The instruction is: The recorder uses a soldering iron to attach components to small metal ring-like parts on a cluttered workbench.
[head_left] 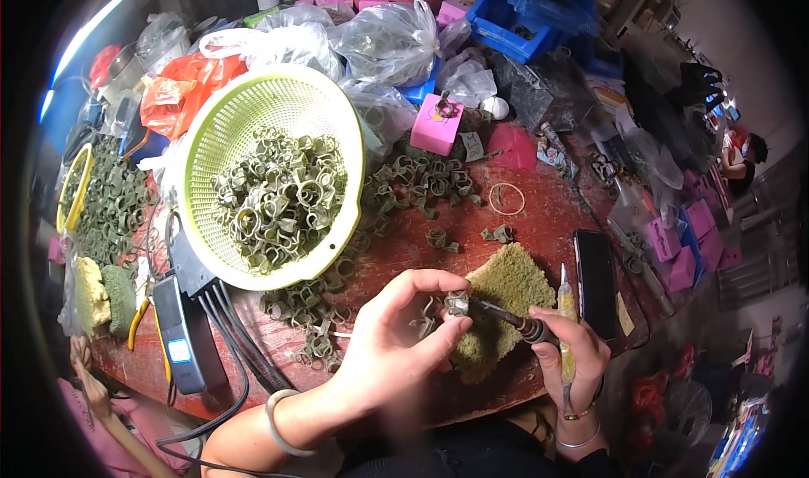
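My left hand (389,343) pinches a small grey-green ring-shaped piece (458,303) with a pale top between thumb and fingertips. My right hand (575,352) grips a dark pen-like tool (499,313) with a round black collar, its thin tip touching or very close to the piece. A second, yellow-handled pen-like tool (567,301) with a pale pointed tip stands upright along the right fingers; whether they hold it too is unclear. Below both hands lies a rough olive-green sponge pad (514,280) on the red worktable (404,267).
A yellow-green basket (195,175) of similar ring pieces stands left, with loose ones around it. A black box with cables (190,343) sits nearer me. Right of the sponge lies a black phone (595,284); behind are a pink block (436,126) and plastic bags (388,44). Another person's hand (88,373) shows lower left.
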The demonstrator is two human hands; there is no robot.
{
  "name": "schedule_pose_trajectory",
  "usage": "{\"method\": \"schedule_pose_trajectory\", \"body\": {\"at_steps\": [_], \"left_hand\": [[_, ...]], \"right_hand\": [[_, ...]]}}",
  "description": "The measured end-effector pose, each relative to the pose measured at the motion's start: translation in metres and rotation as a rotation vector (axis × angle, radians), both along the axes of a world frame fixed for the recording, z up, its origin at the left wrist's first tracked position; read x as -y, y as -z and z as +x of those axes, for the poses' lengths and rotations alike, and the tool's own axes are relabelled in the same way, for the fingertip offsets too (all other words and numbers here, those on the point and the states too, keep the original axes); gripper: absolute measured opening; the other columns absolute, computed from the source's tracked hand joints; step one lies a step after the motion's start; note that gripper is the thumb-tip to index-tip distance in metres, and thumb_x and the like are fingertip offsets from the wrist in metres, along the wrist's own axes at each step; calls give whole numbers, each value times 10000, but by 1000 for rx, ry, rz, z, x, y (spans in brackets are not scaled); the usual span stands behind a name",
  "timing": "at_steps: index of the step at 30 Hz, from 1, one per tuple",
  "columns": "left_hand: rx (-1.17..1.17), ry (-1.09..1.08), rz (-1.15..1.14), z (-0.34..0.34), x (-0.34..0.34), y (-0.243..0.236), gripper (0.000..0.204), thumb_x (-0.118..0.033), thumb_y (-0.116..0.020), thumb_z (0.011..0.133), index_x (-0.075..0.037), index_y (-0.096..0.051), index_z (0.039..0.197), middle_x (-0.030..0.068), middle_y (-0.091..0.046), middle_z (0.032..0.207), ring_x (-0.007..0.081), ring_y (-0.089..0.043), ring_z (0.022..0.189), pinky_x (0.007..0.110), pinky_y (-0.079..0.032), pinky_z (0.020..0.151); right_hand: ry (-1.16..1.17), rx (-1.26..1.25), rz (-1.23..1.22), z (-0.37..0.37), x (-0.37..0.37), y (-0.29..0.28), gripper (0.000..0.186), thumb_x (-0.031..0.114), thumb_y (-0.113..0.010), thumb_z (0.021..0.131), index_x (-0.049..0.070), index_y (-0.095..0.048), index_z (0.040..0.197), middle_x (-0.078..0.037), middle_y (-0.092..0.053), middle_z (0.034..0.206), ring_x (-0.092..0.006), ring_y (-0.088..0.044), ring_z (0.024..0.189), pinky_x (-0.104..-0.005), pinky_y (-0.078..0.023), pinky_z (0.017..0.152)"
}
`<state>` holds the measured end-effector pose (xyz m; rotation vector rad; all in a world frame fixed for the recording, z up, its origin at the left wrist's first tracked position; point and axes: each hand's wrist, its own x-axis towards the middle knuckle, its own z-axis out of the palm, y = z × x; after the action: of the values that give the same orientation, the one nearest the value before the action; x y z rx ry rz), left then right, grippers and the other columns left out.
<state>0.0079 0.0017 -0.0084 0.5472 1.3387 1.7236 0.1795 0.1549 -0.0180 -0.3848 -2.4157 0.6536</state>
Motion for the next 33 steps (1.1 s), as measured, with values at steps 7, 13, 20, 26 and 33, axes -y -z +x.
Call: {"method": "schedule_pose_trajectory", "body": {"at_steps": [7,13,20,26,33], "left_hand": [[5,-6,12,2,0,2,334,28,-630,857,-2,-506,1166,50,-577,972,44,-547,666,179,-461,551],[16,-7,5,1,0,0,334,28,-631,857,0,-504,1165,53,-578,974,44,-550,663,178,-461,550],[18,0,12,2,-3,2,337,30,-627,858,1,-500,1168,61,-580,996,48,-557,666,179,-470,545],[1,-8,15,1,-1,2,338,31,-625,857,2,-499,1170,64,-580,1005,47,-559,666,177,-471,545],[3,-1,0,1,-2,2,335,27,-631,855,-3,-505,1165,56,-576,1000,48,-552,686,181,-467,555]], "right_hand": [[-3,12,8,-1,1,-2,291,158,-737,788,20,-620,1017,-125,-692,1001,-243,-671,766,-297,-536,674],[-4,8,23,-1,0,-1,293,176,-738,790,21,-624,1011,-122,-694,999,-233,-669,755,-292,-535,663],[8,21,34,1,-1,-1,292,182,-736,794,22,-624,1010,-116,-694,1003,-223,-661,730,-289,-533,650],[7,18,27,-1,0,-1,290,182,-736,794,24,-623,1010,-112,-695,1000,-224,-659,725,-290,-529,648],[14,11,26,0,-1,0,288,180,-736,794,24,-624,1009,-112,-695,990,-231,-660,728,-292,-528,648]]}}
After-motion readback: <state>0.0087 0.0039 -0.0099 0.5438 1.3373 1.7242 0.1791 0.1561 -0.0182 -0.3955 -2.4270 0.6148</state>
